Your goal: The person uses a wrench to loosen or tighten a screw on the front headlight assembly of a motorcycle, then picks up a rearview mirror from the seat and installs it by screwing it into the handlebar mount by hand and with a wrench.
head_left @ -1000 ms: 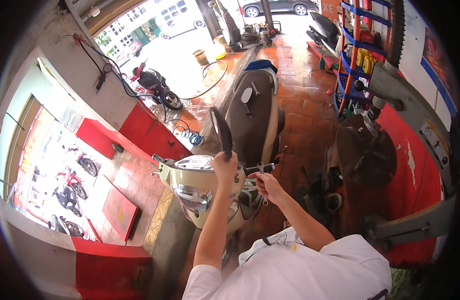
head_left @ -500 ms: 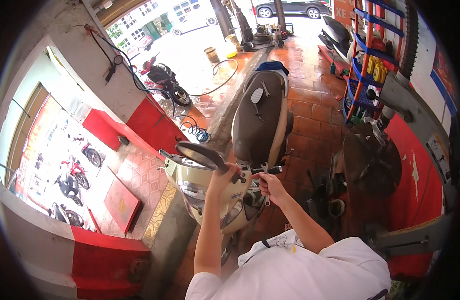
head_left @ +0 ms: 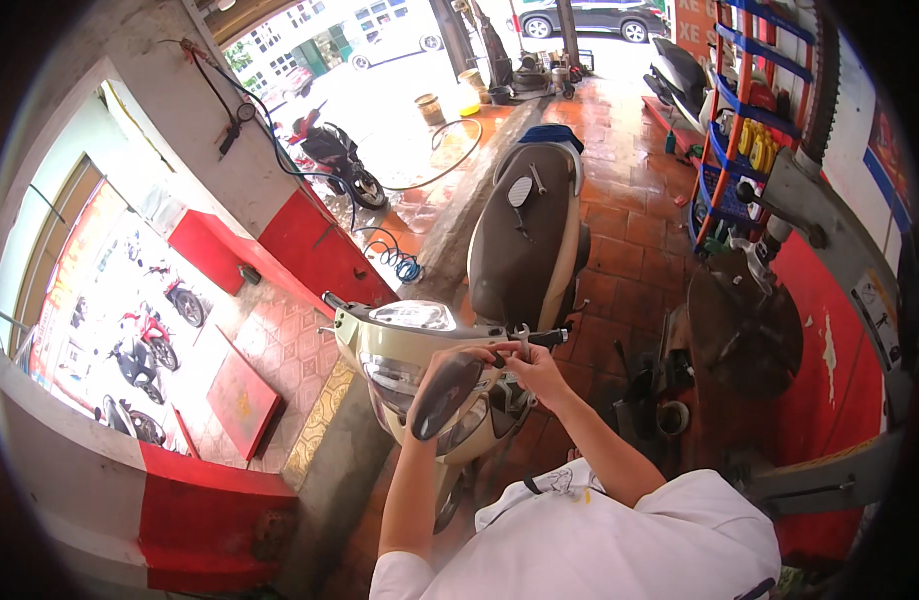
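My left hand (head_left: 469, 356) is closed round the stem of a dark oval rear-view mirror (head_left: 447, 402), which hangs tilted over my forearm. My right hand (head_left: 539, 377) is closed at the mirror's stem end, fingertips meeting those of my left. A metal wrench (head_left: 524, 332) shows its upper end above the right fingers; the rest is hidden by the hand. Both hands are over the handlebar of a cream scooter (head_left: 394, 345), beside its black grip (head_left: 551, 338). On the scooter's brown seat (head_left: 514, 255) lie another wrench (head_left: 537, 178) and a second oval mirror (head_left: 519, 192).
To the right stand a blue-and-orange shelf rack (head_left: 729, 150) and a dark round stand (head_left: 744, 320). A coiled blue hose (head_left: 404, 268) lies on the floor left of the seat. A dark motorbike (head_left: 334, 155) is parked beyond. A red-and-white wall (head_left: 209, 510) runs along the left.
The mirror has swung from above the handlebar down over my left forearm. My right hand has come up and left to meet the left at the stem end.
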Available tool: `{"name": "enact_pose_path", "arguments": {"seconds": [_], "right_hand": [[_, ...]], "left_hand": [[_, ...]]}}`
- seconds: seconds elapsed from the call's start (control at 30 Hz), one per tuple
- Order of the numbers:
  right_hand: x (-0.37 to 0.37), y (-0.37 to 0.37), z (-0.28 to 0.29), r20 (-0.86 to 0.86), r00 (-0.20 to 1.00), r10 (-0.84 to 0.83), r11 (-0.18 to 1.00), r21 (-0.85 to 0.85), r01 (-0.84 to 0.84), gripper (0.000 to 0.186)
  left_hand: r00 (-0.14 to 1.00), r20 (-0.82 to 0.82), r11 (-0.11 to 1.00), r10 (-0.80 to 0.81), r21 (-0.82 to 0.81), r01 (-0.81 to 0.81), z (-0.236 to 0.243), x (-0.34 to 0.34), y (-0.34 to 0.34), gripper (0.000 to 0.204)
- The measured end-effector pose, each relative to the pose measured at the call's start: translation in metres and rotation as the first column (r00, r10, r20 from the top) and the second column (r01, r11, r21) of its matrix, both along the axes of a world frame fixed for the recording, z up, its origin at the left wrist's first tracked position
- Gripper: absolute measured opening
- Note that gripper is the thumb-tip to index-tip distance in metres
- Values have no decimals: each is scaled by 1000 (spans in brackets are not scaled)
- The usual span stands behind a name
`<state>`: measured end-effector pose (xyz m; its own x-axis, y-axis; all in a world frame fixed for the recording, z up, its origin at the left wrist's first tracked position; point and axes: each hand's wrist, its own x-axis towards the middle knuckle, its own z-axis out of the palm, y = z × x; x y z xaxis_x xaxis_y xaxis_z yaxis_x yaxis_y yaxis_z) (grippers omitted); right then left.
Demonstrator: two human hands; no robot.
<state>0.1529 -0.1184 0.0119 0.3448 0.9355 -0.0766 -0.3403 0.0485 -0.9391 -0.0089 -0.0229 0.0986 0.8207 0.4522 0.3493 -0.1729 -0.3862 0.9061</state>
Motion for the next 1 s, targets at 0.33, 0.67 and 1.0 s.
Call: {"name": "enact_pose_path", "arguments": {"seconds": [0.33,0.67,1.0], "right_hand": [[15,4,-30,-12,998,-59,980,192,60,25],[30,-24,-20,-356,924,-139,990,-27,139,22],[33,-27,-21,-296,947,-128,992,-21,127,22]], "left_hand": [[928,-320,702,191,705,98,2,24,-10,20],[894,-388,702,227,700,126,17,96,29,22],[988,-150,971,34,-228,-68,-58,99,64,24]]}}
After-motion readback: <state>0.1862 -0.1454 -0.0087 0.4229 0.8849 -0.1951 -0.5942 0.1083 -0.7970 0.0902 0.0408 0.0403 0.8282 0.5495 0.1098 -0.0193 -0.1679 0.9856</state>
